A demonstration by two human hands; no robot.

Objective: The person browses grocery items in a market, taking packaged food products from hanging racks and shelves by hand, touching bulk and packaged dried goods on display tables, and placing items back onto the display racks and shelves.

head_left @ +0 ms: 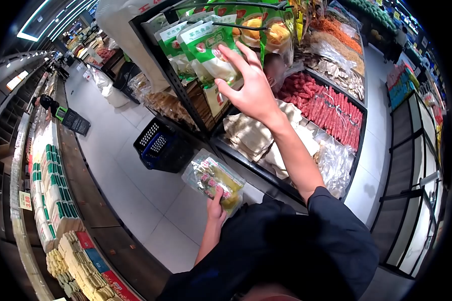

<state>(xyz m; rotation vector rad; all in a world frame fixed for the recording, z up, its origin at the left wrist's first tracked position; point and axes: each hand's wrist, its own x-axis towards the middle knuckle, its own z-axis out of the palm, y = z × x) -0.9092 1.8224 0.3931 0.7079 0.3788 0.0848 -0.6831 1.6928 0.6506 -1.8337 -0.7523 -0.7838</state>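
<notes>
My left hand holds clear packets with green and yellowish contents low in front of me, the thumb lying over them. Higher up, my right hand is spread, its fingertips over a green-and-white packet that hangs on a rack. Whether the fingertips touch that packet I cannot tell. More green-and-white packets hang beside it, and packets with a round orange picture hang to its right.
Below my right arm is a black-edged bin with red sausages and pale folded sheets. A dark blue basket stands on the floor. Stocked shelves line the left; a person is far right.
</notes>
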